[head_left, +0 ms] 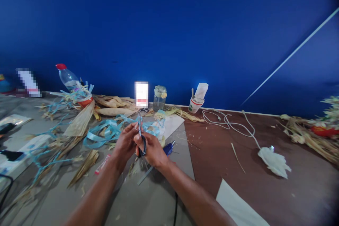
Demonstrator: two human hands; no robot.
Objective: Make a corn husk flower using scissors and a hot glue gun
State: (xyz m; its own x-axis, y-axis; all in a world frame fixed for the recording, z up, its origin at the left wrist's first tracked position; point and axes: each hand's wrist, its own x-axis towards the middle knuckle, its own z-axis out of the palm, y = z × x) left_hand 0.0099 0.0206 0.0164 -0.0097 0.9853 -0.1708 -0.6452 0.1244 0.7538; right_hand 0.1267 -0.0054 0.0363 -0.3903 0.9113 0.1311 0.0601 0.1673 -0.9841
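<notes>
Scissors with dark handles [143, 144] point upward over the middle of the table, gripped in my right hand [153, 150]. My left hand [126, 140] is close against the blades, its fingertips pinched together; whatever they hold is too small to make out. Behind the hands lies a loose tangle of light blue ribbon [95, 135]. A blue glue gun [168, 148] rests just right of my right hand, partly covered by it. A sheet of white paper [172, 124] lies beyond.
Dried husks [116, 104] and blue-wrapped stems [43, 166] spread across the left. Along the blue wall stand a bottle [68, 77], a glass jar [160, 99] and a paper cup [196, 105]. A white cable [229, 122] and a crumpled white bundle [274, 161] lie right.
</notes>
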